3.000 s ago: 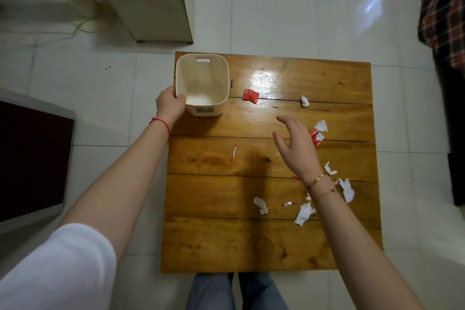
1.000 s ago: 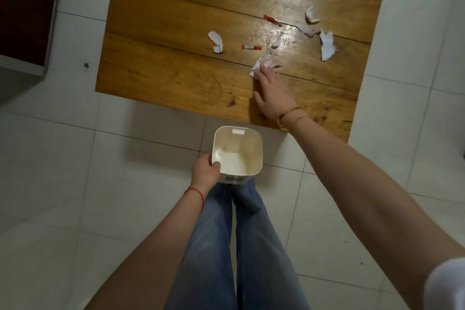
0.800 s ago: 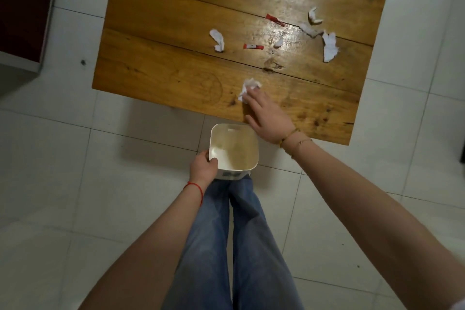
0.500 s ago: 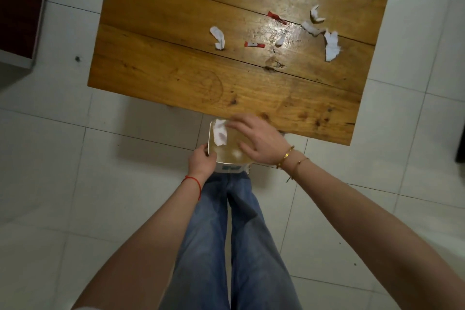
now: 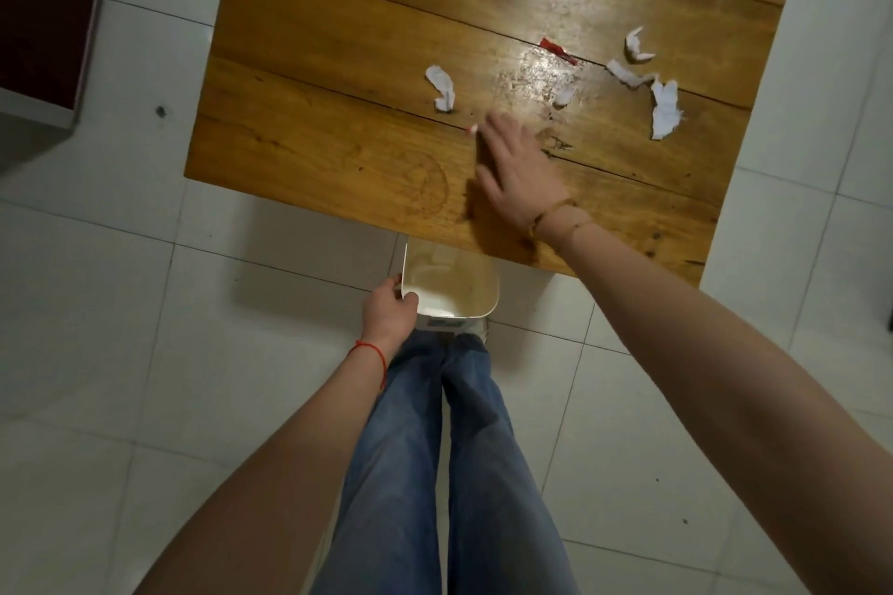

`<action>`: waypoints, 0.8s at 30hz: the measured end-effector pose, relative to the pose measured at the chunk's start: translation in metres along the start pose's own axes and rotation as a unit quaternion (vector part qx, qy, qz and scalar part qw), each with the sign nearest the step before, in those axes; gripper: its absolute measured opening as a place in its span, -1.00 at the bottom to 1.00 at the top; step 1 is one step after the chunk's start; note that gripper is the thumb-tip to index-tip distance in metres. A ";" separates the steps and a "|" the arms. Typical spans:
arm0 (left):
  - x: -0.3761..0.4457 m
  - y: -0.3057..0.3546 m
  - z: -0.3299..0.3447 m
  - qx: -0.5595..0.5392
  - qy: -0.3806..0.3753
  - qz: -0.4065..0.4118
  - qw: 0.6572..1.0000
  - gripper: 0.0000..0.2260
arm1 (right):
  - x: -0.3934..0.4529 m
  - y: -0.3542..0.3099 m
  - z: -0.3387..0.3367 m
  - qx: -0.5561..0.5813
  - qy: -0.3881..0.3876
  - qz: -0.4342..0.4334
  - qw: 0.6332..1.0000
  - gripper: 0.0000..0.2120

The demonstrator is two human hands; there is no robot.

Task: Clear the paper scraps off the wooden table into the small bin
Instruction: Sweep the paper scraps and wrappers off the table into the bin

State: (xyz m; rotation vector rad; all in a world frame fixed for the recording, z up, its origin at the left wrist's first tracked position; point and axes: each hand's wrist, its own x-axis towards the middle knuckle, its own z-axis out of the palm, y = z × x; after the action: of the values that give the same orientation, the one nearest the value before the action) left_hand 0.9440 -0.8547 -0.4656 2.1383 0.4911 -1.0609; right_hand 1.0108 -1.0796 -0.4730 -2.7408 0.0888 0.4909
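Dim overhead light glares off my bench (image 5: 546, 68); my right hand (image 5: 512, 169) is motion-blurred, and the wide lens bends the floor tiles (image 5: 145, 353) at the edges.

left hand (image 5: 389, 315) gripping, right hand (image 5: 513, 169) flat, extended

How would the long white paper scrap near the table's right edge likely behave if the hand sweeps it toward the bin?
The white scrap looks thin and crumpled, so probably very light and floppy. On the glossy table it should slide easily. It may flutter past the bin rather than drop straight.
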 end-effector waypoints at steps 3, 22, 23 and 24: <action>0.002 0.001 -0.003 -0.007 -0.003 -0.004 1.000 -0.65 | -0.038 -0.019 0.020 -0.028 -0.064 -0.127 0.989 -0.40; 0.013 0.001 -0.017 -0.018 0.000 -0.008 1.000 -0.69 | 0.053 -0.028 -0.009 -0.032 -0.051 -0.058 0.997 -0.41; 0.013 0.001 -0.017 -0.017 0.000 -0.009 1.000 -0.69 | 0.042 -0.030 -0.004 -0.041 -0.053 -0.083 0.994 -0.41; 0.012 0.001 -0.017 -0.017 0.002 -0.009 1.000 -0.69 | 0.028 -0.031 0.003 -0.047 -0.056 -0.108 0.991 -0.40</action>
State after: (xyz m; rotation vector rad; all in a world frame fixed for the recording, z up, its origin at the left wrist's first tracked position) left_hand 0.9610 -0.8423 -0.4680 2.1114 0.5282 -1.0511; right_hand 1.0402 -1.0500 -0.4750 -2.7627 -0.2633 0.5992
